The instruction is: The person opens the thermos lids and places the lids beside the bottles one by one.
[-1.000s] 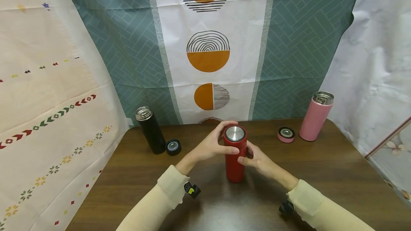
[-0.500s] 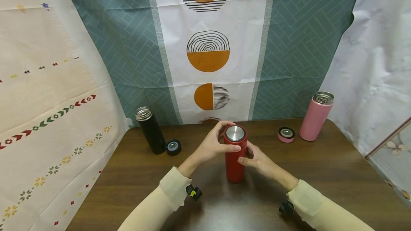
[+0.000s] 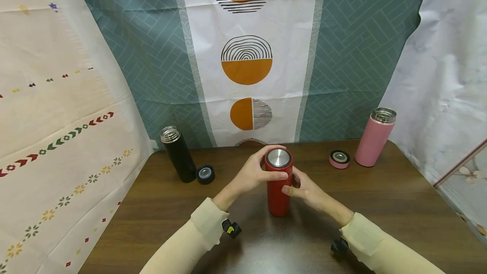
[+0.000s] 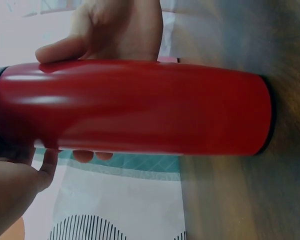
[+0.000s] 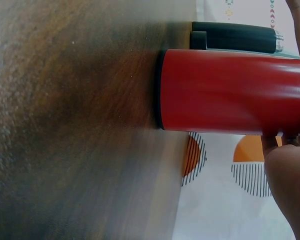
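Observation:
A red thermos bottle (image 3: 279, 200) stands upright on the wooden table, its lid (image 3: 279, 158) in place with a silver disc on top. My left hand (image 3: 255, 173) grips the lid from the left, thumb across the front and fingers round the back. Lower down, my right hand (image 3: 307, 190) holds the bottle's body from the right, its thumb on the front. In the left wrist view the red body (image 4: 140, 107) lies across the picture, with the right hand (image 4: 117, 30) behind it. The right wrist view shows the bottle's black base (image 5: 160, 90) on the table.
An uncapped black bottle (image 3: 179, 157) stands at the back left, its black lid (image 3: 206, 174) beside it. At the back right is an uncapped pink bottle (image 3: 374, 141), with a pink lid (image 3: 339, 159) to its left. Patterned cloths (image 3: 247, 130) hang behind the table (image 3: 160, 223).
My left hand has turned slightly round the lid, its thumb shifting a little to the right. The right hand and the bottle have stayed in place.

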Motion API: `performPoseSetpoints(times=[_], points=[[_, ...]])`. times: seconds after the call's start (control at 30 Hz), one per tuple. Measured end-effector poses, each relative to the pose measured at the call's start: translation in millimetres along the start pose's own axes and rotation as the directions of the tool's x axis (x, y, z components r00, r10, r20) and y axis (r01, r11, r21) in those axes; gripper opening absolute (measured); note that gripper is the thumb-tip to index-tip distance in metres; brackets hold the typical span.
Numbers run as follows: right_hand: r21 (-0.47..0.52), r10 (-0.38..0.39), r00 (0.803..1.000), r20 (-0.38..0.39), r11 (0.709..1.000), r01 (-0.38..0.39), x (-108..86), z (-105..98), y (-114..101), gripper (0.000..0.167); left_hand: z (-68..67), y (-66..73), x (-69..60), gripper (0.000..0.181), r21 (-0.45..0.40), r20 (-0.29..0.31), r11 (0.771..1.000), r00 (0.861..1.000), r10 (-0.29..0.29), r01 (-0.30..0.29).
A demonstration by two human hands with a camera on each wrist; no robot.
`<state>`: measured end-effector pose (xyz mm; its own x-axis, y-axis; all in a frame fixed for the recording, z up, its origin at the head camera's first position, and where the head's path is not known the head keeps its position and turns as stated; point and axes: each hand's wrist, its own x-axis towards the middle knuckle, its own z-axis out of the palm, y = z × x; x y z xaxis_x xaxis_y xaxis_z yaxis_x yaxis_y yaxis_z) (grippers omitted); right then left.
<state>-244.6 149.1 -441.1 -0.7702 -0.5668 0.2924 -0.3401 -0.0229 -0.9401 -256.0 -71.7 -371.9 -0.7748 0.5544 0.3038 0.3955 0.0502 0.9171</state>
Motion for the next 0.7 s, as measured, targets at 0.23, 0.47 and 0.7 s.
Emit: performPoseSetpoints(times=[0.23,0.47,0.7], points=[[-0.016,0.013,1.000,-0.002,1.000,-0.013,0.0,0,-1,0.067,-12.0,3.5,-2.5,0.069,0.027,0.122,1.000,0.992,-0.012,0.009],[-0.017,0.025,1.000,-0.007,1.000,-0.025,-0.3,0,-1,0.067,-16.3,2.1,-0.9,0.068,0.016,0.112,1.000,0.994,0.001,-0.003],[-0.009,0.021,1.000,-0.006,1.000,-0.021,0.2,1,-1,0.066,-0.4,-0.8,-0.1,0.074,-0.049,-0.035,0.999,0.999,-0.026,0.024]])
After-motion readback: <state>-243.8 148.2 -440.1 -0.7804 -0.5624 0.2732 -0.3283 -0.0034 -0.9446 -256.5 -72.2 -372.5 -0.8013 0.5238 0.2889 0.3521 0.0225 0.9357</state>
